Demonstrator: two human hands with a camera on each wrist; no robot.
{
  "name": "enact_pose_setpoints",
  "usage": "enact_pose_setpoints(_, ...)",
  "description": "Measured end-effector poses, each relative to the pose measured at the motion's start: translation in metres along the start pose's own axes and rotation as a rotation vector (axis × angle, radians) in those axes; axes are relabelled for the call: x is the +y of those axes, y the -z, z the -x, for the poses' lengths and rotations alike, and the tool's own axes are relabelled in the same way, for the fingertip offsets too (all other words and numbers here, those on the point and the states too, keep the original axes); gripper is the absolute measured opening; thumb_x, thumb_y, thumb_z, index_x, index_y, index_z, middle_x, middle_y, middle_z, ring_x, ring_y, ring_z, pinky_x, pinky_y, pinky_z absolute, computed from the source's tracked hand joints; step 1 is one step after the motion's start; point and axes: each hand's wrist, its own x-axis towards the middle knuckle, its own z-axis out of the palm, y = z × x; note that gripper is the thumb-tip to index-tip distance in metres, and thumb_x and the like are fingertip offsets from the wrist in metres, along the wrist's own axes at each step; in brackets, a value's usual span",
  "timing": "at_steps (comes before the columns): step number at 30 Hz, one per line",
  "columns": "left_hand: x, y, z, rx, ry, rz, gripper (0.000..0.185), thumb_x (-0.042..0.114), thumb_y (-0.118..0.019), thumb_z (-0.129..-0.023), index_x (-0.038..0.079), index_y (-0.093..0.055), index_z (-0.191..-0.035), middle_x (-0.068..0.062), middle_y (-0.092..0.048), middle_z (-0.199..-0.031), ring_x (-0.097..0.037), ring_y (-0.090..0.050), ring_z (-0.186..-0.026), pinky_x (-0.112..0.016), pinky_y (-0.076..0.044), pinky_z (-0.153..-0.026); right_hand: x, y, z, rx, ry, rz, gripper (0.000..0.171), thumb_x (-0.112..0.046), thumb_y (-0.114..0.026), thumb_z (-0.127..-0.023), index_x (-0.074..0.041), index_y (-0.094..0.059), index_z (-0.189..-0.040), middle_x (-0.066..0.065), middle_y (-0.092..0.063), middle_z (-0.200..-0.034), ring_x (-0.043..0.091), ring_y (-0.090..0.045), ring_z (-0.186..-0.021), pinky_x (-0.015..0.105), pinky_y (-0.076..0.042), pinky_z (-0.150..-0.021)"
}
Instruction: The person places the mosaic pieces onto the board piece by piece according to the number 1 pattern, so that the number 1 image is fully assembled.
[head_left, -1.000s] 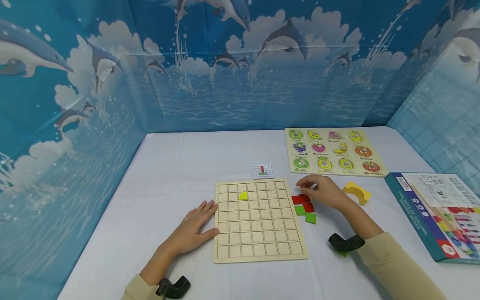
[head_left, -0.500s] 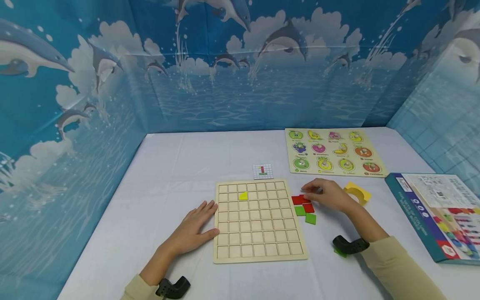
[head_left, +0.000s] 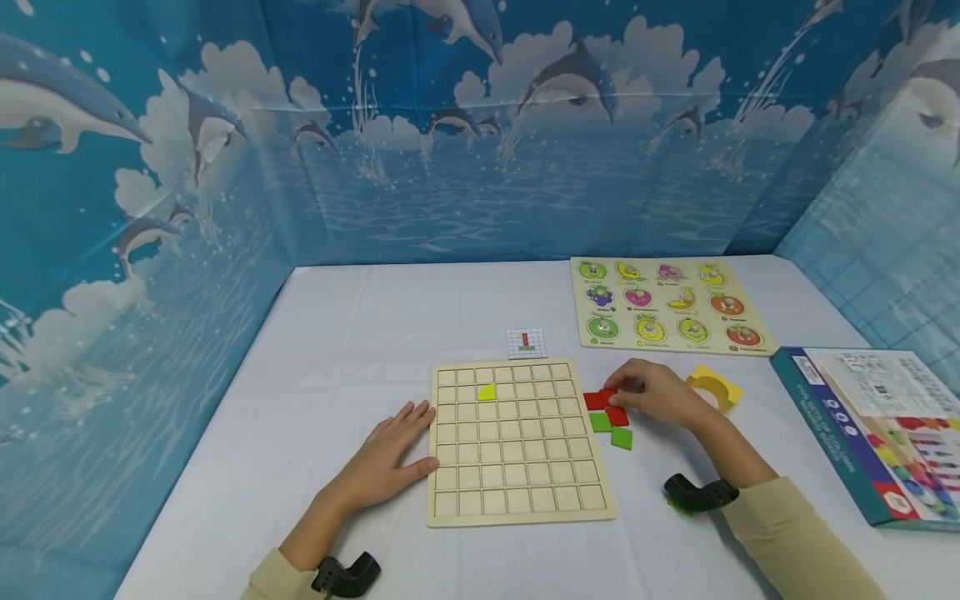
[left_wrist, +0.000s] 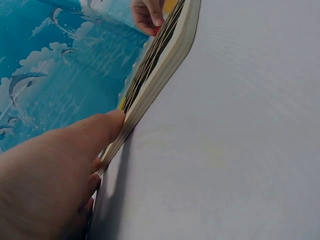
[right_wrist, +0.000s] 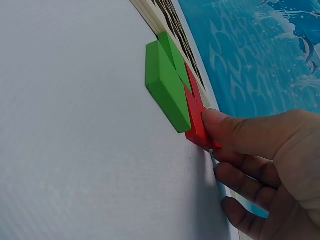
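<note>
A square wooden grid board (head_left: 498, 475) lies on the white table, with one yellow piece (head_left: 487, 392) in an upper cell. My left hand (head_left: 390, 458) rests flat at the board's left edge, fingers spread; the left wrist view shows its thumb (left_wrist: 107, 122) against the rim. Right of the board, my right hand (head_left: 654, 393) pinches a red block (head_left: 606, 395) between thumb and fingers, partly hidden by them. Other red blocks (head_left: 617, 416) touch it. Two green blocks (head_left: 621, 437) lie just below, seen closer as a green block (right_wrist: 167, 90) in the right wrist view.
A small grid card (head_left: 526, 342) with a coloured pattern lies above the board. Behind to the right is a fruit-picture board (head_left: 667, 300). A yellow arch block (head_left: 727, 387) sits beyond my right wrist, a teal box (head_left: 877, 433) farther right. Some green shows under the right wrist's black camera (head_left: 701, 493).
My right hand has shifted slightly right and down onto the red blocks, its fingers closing on one. The left hand and the board stay as they were.
</note>
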Motion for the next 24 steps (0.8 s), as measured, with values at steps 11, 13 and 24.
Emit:
enact_pose_setpoints(11, -0.0001, -0.0004, -0.0002, 0.006, -0.004, 0.000, 0.075, 0.047, -0.059, -0.095, 0.010, -0.031, -0.154, -0.006, -0.025, -0.159, -0.025, -0.015, -0.147, -0.053, -0.013, -0.116, -0.0009, -0.0021, -0.0005, 0.007, -0.033, -0.024, 0.012, -0.012, -0.075, -0.086, -0.010, -0.068, -0.096, 0.001, -0.058, -0.084, 0.022, -0.052, -0.081, 0.026, -0.049, -0.062)
enact_pose_setpoints(13, 0.0000, -0.0004, -0.0004, 0.008, -0.006, -0.001, 0.075, 0.047, -0.059, -0.095, 0.010, -0.031, -0.154, -0.006, -0.025, -0.159, -0.025, -0.015, -0.147, -0.053, -0.013, -0.116, -0.0007, -0.0019, -0.0002, 0.010, -0.029, -0.028, 0.011, -0.011, -0.075, -0.087, -0.010, -0.068, -0.096, 0.001, -0.059, -0.084, 0.022, -0.052, -0.080, 0.026, -0.049, -0.063)
enact_pose_setpoints(24, 0.0017, 0.0007, -0.0005, 0.004, -0.007, -0.007, 0.074, 0.047, -0.059, -0.095, 0.010, -0.031, -0.154, -0.005, -0.025, -0.159, -0.025, -0.015, -0.147, -0.052, -0.013, -0.116, -0.0003, 0.0043, -0.0022, -0.015, -0.041, -0.066, 0.005, -0.013, -0.067, -0.093, -0.010, -0.070, -0.095, 0.000, -0.065, -0.089, 0.022, -0.054, -0.085, 0.031, -0.049, -0.073)
